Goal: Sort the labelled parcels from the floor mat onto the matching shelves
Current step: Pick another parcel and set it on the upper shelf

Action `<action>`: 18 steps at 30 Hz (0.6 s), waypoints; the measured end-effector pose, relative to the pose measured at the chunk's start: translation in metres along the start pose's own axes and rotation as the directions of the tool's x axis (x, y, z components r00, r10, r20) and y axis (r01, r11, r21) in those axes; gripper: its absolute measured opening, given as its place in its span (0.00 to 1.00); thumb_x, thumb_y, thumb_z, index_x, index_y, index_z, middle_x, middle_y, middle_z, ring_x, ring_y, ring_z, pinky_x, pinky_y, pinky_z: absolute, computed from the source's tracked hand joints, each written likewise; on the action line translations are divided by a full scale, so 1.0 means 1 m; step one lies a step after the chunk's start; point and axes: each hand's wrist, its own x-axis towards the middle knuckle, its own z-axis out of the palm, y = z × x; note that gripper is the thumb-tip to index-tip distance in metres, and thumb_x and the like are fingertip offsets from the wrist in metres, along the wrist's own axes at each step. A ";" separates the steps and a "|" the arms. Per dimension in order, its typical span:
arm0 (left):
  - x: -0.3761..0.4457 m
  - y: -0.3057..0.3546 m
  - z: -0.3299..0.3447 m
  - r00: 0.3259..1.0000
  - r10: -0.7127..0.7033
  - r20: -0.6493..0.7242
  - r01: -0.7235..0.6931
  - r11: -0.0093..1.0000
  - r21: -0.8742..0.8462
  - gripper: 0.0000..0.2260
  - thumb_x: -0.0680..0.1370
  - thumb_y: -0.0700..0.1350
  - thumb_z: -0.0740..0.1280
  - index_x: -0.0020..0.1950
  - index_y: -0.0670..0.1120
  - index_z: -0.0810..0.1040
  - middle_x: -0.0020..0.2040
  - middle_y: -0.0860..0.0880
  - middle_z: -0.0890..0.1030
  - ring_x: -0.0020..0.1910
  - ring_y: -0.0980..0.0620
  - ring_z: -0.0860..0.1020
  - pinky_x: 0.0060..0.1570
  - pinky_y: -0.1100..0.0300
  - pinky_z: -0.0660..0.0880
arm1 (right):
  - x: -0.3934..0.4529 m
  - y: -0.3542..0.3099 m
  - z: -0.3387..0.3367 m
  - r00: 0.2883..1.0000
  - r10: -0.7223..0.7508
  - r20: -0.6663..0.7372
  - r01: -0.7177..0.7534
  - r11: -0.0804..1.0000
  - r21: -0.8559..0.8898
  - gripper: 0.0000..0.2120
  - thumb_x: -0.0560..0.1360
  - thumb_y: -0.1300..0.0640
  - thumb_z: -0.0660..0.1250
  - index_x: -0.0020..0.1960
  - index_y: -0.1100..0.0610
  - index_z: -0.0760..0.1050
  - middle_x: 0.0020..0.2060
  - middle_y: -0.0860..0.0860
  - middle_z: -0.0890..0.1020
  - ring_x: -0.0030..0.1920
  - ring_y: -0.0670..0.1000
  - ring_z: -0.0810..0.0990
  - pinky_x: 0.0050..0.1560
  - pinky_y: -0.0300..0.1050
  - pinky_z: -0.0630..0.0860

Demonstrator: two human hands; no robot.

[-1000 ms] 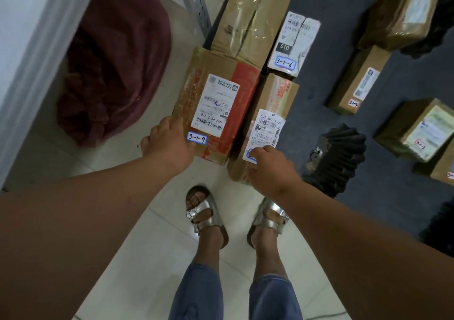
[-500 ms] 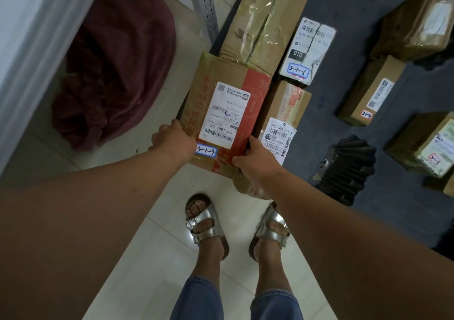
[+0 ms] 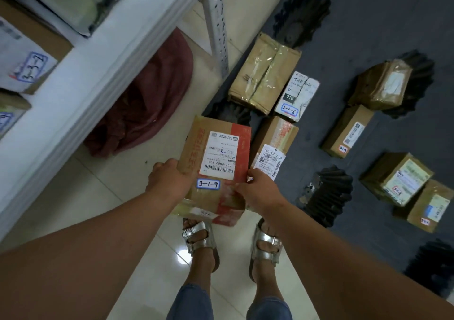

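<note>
Left hand point(image 3: 169, 179) clamped on the near-left edge of the parcel marked 3-1-9 point(image 3: 216, 165), fingers curled under and out of sight, thumb side on top. Right hand point(image 3: 258, 192) gripping the near-right edge, thumb pressed on the top face, fingers wrapped round the side. Parcel held clear of the floor, above the feet, tilted slightly, label up. Rigid cardboard, taped seams, corners a little crushed: likely stiff enough for an edge grip; glossy tape possibly slick. Two-handed hold suggests moderate weight, though not confirmable. Best purchase judged at opposite edges, palms under the base. Beyond: parcel marked 3-1-6 point(image 3: 297, 96) and other boxes on the dark floor mat point(image 3: 368, 12); white shelf point(image 3: 98, 74) at left, holding a box marked 3-3-7 point(image 3: 27, 56).
</note>
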 end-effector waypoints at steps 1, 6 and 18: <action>-0.008 -0.001 -0.004 1.000 0.003 -0.002 -0.003 1.000 -0.029 0.18 0.78 0.54 0.65 0.63 0.47 0.76 0.60 0.43 0.76 0.55 0.42 0.78 0.56 0.49 0.76 | -0.009 -0.001 -0.002 1.000 -0.004 0.006 0.004 1.000 -0.010 0.10 0.76 0.59 0.68 0.54 0.52 0.71 0.46 0.48 0.80 0.49 0.52 0.81 0.47 0.45 0.80; -0.064 -0.005 -0.023 1.000 -0.008 0.009 0.010 0.976 -0.215 0.09 0.79 0.53 0.65 0.55 0.50 0.71 0.51 0.48 0.79 0.49 0.45 0.79 0.52 0.52 0.77 | -0.058 -0.014 -0.014 0.994 -0.076 0.075 0.079 0.996 -0.029 0.19 0.77 0.59 0.70 0.64 0.53 0.69 0.48 0.45 0.77 0.48 0.48 0.79 0.36 0.31 0.74; -0.181 -0.011 -0.060 0.991 -0.112 -0.078 0.052 0.839 -0.541 0.05 0.77 0.44 0.66 0.50 0.49 0.80 0.45 0.48 0.83 0.43 0.47 0.82 0.49 0.50 0.80 | -0.155 -0.069 -0.051 0.957 -0.224 0.183 0.268 0.925 -0.269 0.19 0.77 0.58 0.69 0.65 0.51 0.67 0.51 0.43 0.77 0.49 0.48 0.81 0.51 0.48 0.81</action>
